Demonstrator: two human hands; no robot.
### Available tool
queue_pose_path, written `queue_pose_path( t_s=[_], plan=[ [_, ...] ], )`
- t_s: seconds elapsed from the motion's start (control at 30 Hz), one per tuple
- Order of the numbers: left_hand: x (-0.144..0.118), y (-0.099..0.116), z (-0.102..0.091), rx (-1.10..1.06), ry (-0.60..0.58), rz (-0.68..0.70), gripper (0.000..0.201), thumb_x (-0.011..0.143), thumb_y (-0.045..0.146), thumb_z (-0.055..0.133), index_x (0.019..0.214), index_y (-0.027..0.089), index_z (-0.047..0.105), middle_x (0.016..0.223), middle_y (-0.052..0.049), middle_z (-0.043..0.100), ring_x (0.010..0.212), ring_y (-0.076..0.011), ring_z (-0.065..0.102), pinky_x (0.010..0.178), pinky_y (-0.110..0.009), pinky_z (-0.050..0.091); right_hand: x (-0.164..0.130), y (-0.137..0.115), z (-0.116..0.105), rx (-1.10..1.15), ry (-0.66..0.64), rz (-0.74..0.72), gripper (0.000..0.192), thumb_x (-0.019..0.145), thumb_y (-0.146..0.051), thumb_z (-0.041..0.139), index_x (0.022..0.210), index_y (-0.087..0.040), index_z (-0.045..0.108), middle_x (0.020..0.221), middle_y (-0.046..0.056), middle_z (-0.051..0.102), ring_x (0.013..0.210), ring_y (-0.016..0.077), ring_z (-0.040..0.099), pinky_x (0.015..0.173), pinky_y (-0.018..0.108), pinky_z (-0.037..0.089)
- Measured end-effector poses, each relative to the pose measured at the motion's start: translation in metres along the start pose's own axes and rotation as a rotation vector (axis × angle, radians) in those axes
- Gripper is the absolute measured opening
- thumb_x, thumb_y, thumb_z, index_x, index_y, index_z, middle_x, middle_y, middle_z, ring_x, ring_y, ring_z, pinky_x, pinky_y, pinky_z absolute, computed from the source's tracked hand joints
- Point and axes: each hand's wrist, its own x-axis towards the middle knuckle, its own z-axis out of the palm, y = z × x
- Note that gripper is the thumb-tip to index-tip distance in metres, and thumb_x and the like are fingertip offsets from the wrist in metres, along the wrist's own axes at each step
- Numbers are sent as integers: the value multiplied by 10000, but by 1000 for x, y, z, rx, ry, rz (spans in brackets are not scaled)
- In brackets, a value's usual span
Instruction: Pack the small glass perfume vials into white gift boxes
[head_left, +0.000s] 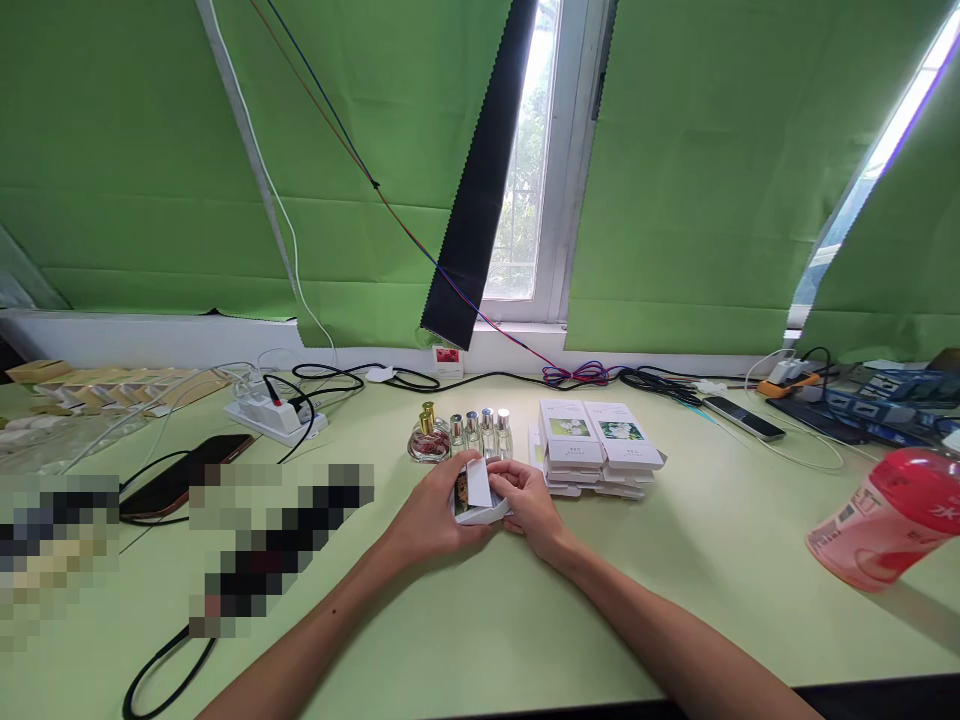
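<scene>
A small white cardboard box (480, 488) is held just above the table between my two hands, its flap standing up at one end. My left hand (431, 512) wraps round the box's left side. With bent fingers, my right hand (531, 505) grips the right end by the flap. Part of a dark, patterned surface shows on the box near my left thumb; the rest is covered by fingers. Just behind stand several small glass perfume bottles (480, 434) with silver caps, and rounder bottles (429, 438) with gold caps. Right of my hands lie stacked flat white boxes (574, 455) with flower pictures.
A pink-labelled bottle (874, 520) stands at the right, near a phone (744, 418). At the left are a power strip (277, 415), another phone (187, 475) and loose cables. Black cable (480, 380) runs along the table's back edge below green blinds.
</scene>
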Motion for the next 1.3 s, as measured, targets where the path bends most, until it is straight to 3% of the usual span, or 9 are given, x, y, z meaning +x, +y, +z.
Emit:
queue_pose_path(
  t_s=[0.13, 0.23, 0.4, 0.57, 0.83, 1.03, 1.2, 1.3],
  plan=[
    [0, -1, 0, -6, -8, 2, 626, 680, 331, 771, 1251, 248, 528, 1122, -30, 703, 959, -226, 692, 787, -299, 563, 0, 1, 0, -18, 16, 3, 345, 673, -447, 715, 895, -185, 686, 676, -29, 626, 423, 63, 344, 357, 208, 154],
    [1, -1, -1, -10, -27, -5, 641, 686, 334, 774, 1264, 246, 511, 1145, -39, 700, 980, -235, 690, 801, -309, 566, 1, 4, 1, -37, 49, -30, 338, 701, -467, 712, 884, -183, 690, 709, -10, 654, 471, 86, 405, 396, 220, 221],
    [1, -5, 0, -6, -3, -22, 730, 662, 317, 788, 1317, 238, 475, 1209, -65, 683, 1027, -256, 680, 825, -331, 567, 1, 8, 3, -39, 67, -270, 388, 806, -547, 661, 896, -172, 701, 755, 25, 662, 650, 148, 550, 526, 241, 390],
    [1, -2, 1, -28, 21, -41, 757, 675, 333, 802, 1325, 240, 427, 1179, -62, 672, 1003, -244, 677, 835, -343, 563, -6, 5, 7, -71, 107, -365, 415, 880, -594, 600, 949, -192, 677, 704, -1, 591, 632, 144, 529, 502, 231, 388],
    [1, 7, 3, -114, 64, -105, 727, 703, 349, 802, 1283, 251, 376, 1027, -23, 666, 882, -219, 677, 726, -318, 558, -10, 5, 9, -51, 121, -446, 354, 954, -547, 541, 1093, -226, 595, 834, -10, 565, 612, 107, 494, 499, 213, 388],
    [0, 4, 6, -159, 123, -106, 759, 712, 392, 818, 1286, 264, 339, 1129, -62, 647, 980, -253, 675, 790, -371, 563, -15, 3, 10, -73, 73, -462, 344, 981, -517, 509, 1176, -235, 545, 829, -10, 595, 584, 101, 510, 491, 208, 405],
    [-2, -2, 9, -185, 154, -81, 797, 713, 417, 831, 1294, 286, 302, 1234, -86, 589, 1092, -273, 649, 864, -404, 552, -20, -2, 12, -130, 44, -542, 327, 995, -467, 490, 1230, -245, 543, 1115, 51, 620, 615, 83, 529, 485, 215, 427],
    [-2, -4, 10, -181, 193, -64, 793, 700, 417, 841, 1275, 292, 310, 1282, -86, 548, 1134, -276, 631, 896, -410, 543, -23, -5, 12, -170, 30, -591, 311, 1005, -432, 471, 1244, -244, 540, 1174, 68, 620, 648, 93, 551, 506, 225, 454]
  ],
)
